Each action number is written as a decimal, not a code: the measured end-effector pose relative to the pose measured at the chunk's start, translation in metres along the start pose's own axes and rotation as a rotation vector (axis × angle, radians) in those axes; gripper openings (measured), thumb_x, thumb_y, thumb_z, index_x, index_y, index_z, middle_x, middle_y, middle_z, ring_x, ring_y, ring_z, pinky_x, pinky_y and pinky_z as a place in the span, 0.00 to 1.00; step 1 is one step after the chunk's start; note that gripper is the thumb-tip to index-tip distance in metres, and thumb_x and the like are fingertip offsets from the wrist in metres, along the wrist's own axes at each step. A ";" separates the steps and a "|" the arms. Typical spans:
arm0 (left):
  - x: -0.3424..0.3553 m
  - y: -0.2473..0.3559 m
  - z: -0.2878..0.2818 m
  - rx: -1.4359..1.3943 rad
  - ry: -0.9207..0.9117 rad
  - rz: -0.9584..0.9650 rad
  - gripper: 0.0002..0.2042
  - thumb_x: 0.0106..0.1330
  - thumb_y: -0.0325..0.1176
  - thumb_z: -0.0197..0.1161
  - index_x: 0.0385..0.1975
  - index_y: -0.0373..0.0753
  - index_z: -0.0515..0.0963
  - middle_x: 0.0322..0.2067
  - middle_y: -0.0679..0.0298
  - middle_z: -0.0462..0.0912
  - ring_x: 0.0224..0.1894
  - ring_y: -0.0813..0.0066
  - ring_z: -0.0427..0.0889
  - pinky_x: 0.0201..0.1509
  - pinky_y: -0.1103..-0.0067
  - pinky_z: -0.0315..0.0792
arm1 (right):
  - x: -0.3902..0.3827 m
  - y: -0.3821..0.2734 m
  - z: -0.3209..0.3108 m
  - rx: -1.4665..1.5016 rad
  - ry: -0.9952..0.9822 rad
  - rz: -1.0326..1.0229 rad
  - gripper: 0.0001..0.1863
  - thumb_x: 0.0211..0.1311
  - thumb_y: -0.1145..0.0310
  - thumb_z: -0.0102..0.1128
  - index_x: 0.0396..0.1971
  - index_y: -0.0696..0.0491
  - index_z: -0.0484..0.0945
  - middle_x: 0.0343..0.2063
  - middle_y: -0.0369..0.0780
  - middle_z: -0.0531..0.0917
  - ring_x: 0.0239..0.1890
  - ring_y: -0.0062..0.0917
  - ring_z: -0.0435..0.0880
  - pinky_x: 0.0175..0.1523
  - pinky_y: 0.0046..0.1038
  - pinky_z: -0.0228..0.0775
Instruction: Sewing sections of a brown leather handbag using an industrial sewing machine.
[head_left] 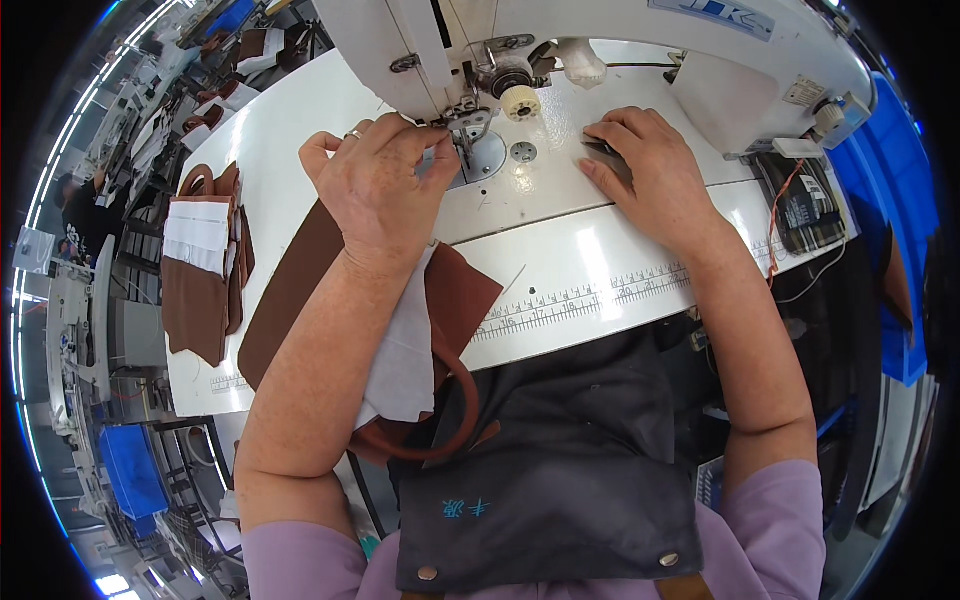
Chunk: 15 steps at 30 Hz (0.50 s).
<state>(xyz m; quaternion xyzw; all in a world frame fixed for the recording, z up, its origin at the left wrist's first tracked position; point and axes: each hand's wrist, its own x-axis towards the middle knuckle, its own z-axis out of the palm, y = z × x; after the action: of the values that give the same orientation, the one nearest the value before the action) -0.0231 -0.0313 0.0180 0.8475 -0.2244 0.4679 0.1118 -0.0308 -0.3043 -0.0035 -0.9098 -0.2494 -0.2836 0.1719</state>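
My left hand [385, 180] is up against the needle area of a white sewing machine [620, 20], its thumb and index finger pinched by the presser foot [466, 140]. What they hold, perhaps thread, is too fine to make out. Over the bed to the right, my right hand [650, 170] is curled round a small dark tool [603, 147], mostly hidden in the palm; its kind does not show. Below my left wrist lies a brown bag panel [295, 290] with a white lining piece [405, 350] and a rounded brown handle [468, 400] hanging over the table's front edge.
A stack of brown panels with white patches [200, 270] lies at the table's left. A printed ruler scale [580, 303] runs along the front edge. Blue bins [890, 200] stand at the right, and a dark pouch [800, 200] sits by the machine's base. A person [85, 210] is far left.
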 end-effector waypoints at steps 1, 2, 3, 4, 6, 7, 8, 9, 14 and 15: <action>0.000 0.000 0.001 -0.002 0.001 0.000 0.05 0.45 0.34 0.75 0.20 0.48 0.83 0.24 0.76 0.80 0.26 0.78 0.77 0.47 0.69 0.57 | 0.000 0.000 0.000 -0.003 -0.001 0.002 0.14 0.59 0.62 0.67 0.40 0.56 0.83 0.40 0.42 0.82 0.45 0.38 0.80 0.51 0.38 0.73; 0.000 0.000 0.002 -0.004 0.006 0.003 0.06 0.45 0.34 0.75 0.20 0.48 0.83 0.24 0.77 0.80 0.26 0.78 0.77 0.47 0.69 0.57 | 0.000 0.000 0.000 -0.003 -0.001 0.002 0.14 0.59 0.62 0.67 0.40 0.56 0.83 0.40 0.42 0.82 0.45 0.38 0.80 0.51 0.38 0.73; 0.000 0.000 0.002 -0.007 0.011 0.007 0.06 0.45 0.34 0.75 0.20 0.48 0.83 0.23 0.77 0.79 0.26 0.78 0.77 0.47 0.69 0.57 | 0.000 0.000 0.000 0.004 -0.006 0.002 0.14 0.59 0.62 0.67 0.40 0.56 0.83 0.40 0.42 0.82 0.46 0.38 0.80 0.51 0.38 0.73; -0.001 -0.001 0.003 -0.007 0.010 0.007 0.06 0.45 0.34 0.75 0.20 0.48 0.83 0.23 0.77 0.79 0.26 0.78 0.77 0.47 0.69 0.57 | 0.000 0.000 0.000 0.010 -0.011 0.002 0.14 0.59 0.62 0.67 0.40 0.56 0.83 0.40 0.42 0.82 0.46 0.38 0.80 0.51 0.38 0.73; -0.001 -0.002 0.003 0.010 0.020 0.025 0.06 0.45 0.34 0.75 0.20 0.49 0.83 0.23 0.77 0.79 0.26 0.78 0.76 0.47 0.69 0.57 | 0.000 0.000 0.000 0.011 -0.009 0.000 0.14 0.59 0.62 0.67 0.40 0.56 0.83 0.40 0.42 0.82 0.46 0.38 0.80 0.52 0.38 0.73; -0.001 -0.001 0.003 0.010 0.019 0.026 0.06 0.45 0.34 0.75 0.20 0.49 0.83 0.23 0.77 0.79 0.26 0.78 0.76 0.47 0.69 0.57 | 0.001 0.000 0.000 0.010 -0.007 0.000 0.14 0.59 0.62 0.67 0.40 0.56 0.83 0.40 0.42 0.82 0.46 0.38 0.80 0.52 0.38 0.73; 0.000 0.000 0.002 0.013 0.023 0.032 0.06 0.45 0.34 0.75 0.20 0.49 0.82 0.24 0.77 0.78 0.27 0.78 0.76 0.47 0.69 0.57 | 0.001 0.001 0.000 0.010 -0.007 0.001 0.14 0.59 0.62 0.67 0.40 0.56 0.83 0.40 0.42 0.82 0.46 0.38 0.80 0.52 0.38 0.73; 0.000 0.000 0.002 0.016 0.026 0.037 0.06 0.44 0.34 0.75 0.20 0.49 0.82 0.24 0.77 0.78 0.27 0.78 0.76 0.47 0.70 0.57 | 0.000 0.001 0.001 0.008 -0.005 0.000 0.14 0.59 0.62 0.67 0.40 0.56 0.83 0.40 0.43 0.82 0.46 0.38 0.80 0.52 0.38 0.73; 0.000 -0.001 0.001 0.037 0.040 0.062 0.07 0.44 0.33 0.75 0.21 0.49 0.82 0.24 0.77 0.78 0.27 0.78 0.76 0.47 0.70 0.57 | 0.001 0.001 0.001 0.003 -0.005 -0.003 0.15 0.59 0.62 0.67 0.40 0.57 0.83 0.40 0.43 0.82 0.46 0.39 0.80 0.52 0.38 0.73; 0.001 -0.001 0.000 0.039 0.036 0.068 0.07 0.44 0.33 0.75 0.21 0.49 0.82 0.24 0.77 0.78 0.27 0.78 0.76 0.47 0.70 0.57 | 0.001 0.001 0.000 0.002 -0.007 -0.003 0.15 0.59 0.62 0.67 0.40 0.57 0.83 0.40 0.43 0.82 0.46 0.39 0.80 0.52 0.38 0.73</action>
<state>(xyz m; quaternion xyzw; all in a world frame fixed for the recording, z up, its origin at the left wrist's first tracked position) -0.0220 -0.0306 0.0183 0.8327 -0.2420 0.4911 0.0831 -0.0294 -0.3045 -0.0033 -0.9102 -0.2516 -0.2806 0.1715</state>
